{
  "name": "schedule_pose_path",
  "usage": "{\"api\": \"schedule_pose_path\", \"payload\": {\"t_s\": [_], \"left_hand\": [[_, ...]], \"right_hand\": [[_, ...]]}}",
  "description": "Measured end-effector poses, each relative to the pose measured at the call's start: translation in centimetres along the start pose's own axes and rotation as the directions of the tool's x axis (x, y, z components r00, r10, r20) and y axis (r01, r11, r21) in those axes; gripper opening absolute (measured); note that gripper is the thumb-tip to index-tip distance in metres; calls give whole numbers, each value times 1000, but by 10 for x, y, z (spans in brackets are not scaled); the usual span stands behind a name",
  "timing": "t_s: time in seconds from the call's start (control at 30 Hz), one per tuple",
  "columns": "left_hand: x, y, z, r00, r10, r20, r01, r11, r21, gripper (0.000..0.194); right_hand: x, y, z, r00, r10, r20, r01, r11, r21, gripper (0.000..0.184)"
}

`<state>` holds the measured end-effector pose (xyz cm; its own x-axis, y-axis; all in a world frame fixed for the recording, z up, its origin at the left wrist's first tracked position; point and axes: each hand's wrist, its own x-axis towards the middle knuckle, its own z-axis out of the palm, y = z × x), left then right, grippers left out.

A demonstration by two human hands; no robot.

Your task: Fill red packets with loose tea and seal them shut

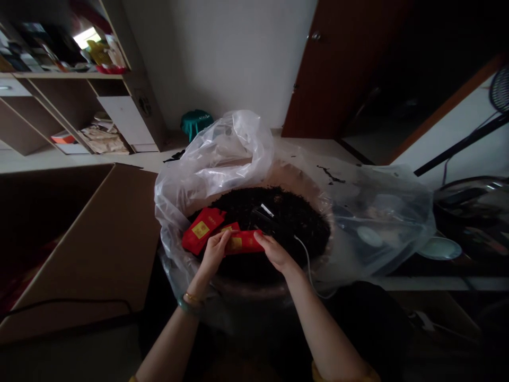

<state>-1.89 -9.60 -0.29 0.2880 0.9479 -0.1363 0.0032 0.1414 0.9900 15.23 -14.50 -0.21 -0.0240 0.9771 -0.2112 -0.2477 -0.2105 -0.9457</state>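
Between my two hands is a red packet with a yellow label. My left hand pinches its left end, and my right hand grips the right end. More red packets with yellow labels lie just left of my left hand, on the dark stuff. Dark loose leaf-like material fills a wide round container lined with clear plastic. A black device with a small light panel rests on the material beyond my hands. From its right side a white cable runs down over the rim.
On the left stands an open cardboard box. The clear plastic bag bunches up behind the container and spreads right toward a cluttered tray. At the back are a shelf unit, a green-covered bin and a brown door.
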Motion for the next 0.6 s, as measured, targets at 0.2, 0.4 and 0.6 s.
{"api": "schedule_pose_path", "payload": {"t_s": [0.2,0.4,0.6], "left_hand": [[5,0,-1,970,242,-38,-217,920,325,52],[-17,6,9,815,522,251,-450,299,842,76],[-17,-11,15,817,505,278,-438,231,869,64]], "right_hand": [[6,6,-4,999,-25,44,22,998,55,49],[7,-9,-4,992,-68,109,86,981,-175,59],[-1,-28,16,975,-93,201,156,933,-324,64]]}}
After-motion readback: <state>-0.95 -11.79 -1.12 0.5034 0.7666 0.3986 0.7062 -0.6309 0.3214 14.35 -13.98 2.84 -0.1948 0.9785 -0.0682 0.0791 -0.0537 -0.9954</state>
